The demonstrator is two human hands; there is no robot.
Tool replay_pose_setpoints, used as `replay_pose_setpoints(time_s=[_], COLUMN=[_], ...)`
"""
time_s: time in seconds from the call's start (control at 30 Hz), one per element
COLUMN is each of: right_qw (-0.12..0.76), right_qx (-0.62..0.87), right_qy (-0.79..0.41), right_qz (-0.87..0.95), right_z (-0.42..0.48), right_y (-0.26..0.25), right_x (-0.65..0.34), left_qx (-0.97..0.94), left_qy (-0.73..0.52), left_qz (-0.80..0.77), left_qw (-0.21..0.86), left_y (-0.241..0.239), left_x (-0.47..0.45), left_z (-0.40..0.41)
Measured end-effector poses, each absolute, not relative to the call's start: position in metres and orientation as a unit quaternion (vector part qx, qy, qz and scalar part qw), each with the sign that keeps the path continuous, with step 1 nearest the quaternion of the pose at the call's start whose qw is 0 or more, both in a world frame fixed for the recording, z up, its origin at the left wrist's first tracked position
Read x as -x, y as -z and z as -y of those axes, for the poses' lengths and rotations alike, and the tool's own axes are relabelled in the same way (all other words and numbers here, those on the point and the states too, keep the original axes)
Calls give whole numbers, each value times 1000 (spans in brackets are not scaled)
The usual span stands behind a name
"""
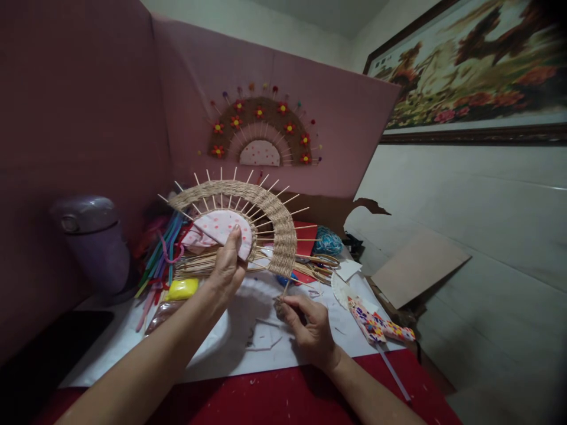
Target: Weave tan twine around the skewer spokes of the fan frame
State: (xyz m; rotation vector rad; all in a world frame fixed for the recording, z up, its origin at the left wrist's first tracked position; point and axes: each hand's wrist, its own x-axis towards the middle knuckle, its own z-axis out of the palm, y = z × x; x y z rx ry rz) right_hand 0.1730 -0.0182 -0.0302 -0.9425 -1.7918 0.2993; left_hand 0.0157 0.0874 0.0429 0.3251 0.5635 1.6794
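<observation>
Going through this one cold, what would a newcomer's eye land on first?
Probably the spiky-edged woven piece, held up mid-picture by the left hand. Above and behind it, a similar half-round studded with red-and-yellow flowers shows against the pink board. Below, the right hand pinches a small brownish bundle near the woven piece's lower end.

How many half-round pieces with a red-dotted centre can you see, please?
2: one woven piece held in the left hand, and one flower-decorated piece on the pink board behind it. Others could be hidden among the clutter.
</observation>
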Motion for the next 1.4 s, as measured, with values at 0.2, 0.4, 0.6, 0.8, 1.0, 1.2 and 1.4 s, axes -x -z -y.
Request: replay_pose_setpoints(time_s=[0.2, 0.4, 0.6, 0.8, 1.0, 1.2, 1.4], right_qw=[523, 547, 567, 558, 564, 577, 567], right_qx=[424, 488, 528, 495, 481, 503, 494], right_qy=[-43, 28, 25, 16, 29, 51, 55], right_qz=[738, 680, 631, 665, 671, 641, 657], right_z=[17, 7, 3, 4, 4, 5, 0], right_y=[28, 27, 27, 22, 21, 25, 25], right_x=[-178, -187, -191, -191, -193, -193, -194], left_qx=[-229, -297, -276, -261, -234, -172, -131], left_qy=[-775, -772, -753, -756, -760, -774, -745], left_qz=[-238, -249, -255, -289, -310, -316, -336], left_qw=[539, 505, 540, 525, 521, 521, 561], left_y=[-46, -48, -55, -60, -60, -58, -59], left_x=[-19, -25, -24, -14, -10, -5, -2], left_z=[-83, -80, -75, -80, -86, -93, -93])
